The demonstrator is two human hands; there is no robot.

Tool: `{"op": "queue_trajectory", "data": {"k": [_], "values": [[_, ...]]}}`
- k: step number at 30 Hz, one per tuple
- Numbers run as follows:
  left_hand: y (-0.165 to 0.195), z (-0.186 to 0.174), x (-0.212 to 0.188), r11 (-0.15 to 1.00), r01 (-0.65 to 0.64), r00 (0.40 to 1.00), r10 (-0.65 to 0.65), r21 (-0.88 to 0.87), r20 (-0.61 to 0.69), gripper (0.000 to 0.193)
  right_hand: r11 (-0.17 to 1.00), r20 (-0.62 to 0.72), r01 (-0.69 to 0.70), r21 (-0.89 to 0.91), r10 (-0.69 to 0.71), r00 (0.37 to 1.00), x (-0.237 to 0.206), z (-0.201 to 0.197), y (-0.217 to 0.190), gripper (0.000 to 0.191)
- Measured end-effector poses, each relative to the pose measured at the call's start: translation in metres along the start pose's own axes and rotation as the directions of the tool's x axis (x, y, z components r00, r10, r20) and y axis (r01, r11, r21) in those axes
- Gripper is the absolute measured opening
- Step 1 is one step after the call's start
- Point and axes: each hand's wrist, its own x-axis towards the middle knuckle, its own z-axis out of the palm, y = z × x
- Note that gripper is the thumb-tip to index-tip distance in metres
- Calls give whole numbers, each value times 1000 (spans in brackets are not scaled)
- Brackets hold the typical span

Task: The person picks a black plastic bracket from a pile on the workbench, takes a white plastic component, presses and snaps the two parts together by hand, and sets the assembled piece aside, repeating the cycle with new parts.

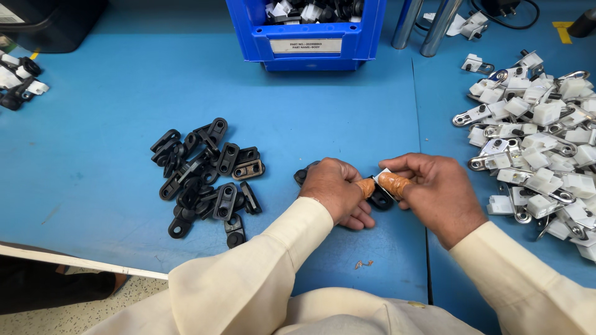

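My left hand [335, 189] and my right hand [434, 189] meet low over the blue counter [93, 161], thumbs nearly tip to tip, each thumb wrapped in a tan finger cot [392, 183]. Between them I pinch a small black plastic bracket with a white clip piece [380, 197]; my left grip is curled round its near end, knuckles resting on the counter, and my right grip presses on it from the other side, fingers folded shut over the white corner. How the two pieces sit together under my thumbs I cannot tell. Another black part [302, 174] peeks out just behind my left knuckles. To my left, well apart from my hands, lies a loose heap of black plastic brackets with oval holes [208, 177]. To my right a large pile of white plastic clips with metal tabs [537, 139] spreads along the counter's edge. Straight ahead stands a blue plastic bin [307, 31] filled with mixed white and black parts, and beside it two shiny metal posts [425, 25].
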Motion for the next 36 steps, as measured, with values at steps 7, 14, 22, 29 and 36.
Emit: {"op": "queue_trajectory", "data": {"k": [7, 14, 22, 29, 36], "values": [[-2, 4, -1, 990, 45, 998, -50, -133, -36, 34, 875, 28, 384, -295, -394, 919, -17, 2, -7, 41], [-5, -1, -3, 998, -55, 998, 55, 33, -18, 33, 751, 105, 348, -562, -352, 930, -25, 2, -32, 41], [-9, -8, -9, 991, -123, 984, 116, 49, 134, 21, 830, 140, 262, -493, -221, 965, -14, -1, -38, 33], [-4, -10, 0, 991, -109, 985, 98, 74, 144, 17, 840, 193, 114, -531, -11, 981, -16, -4, -47, 28], [-3, -8, 0, 983, -135, 986, 121, 123, 113, 8, 884, 194, 151, -443, -70, 978, -12, -5, -28, 24]]}}
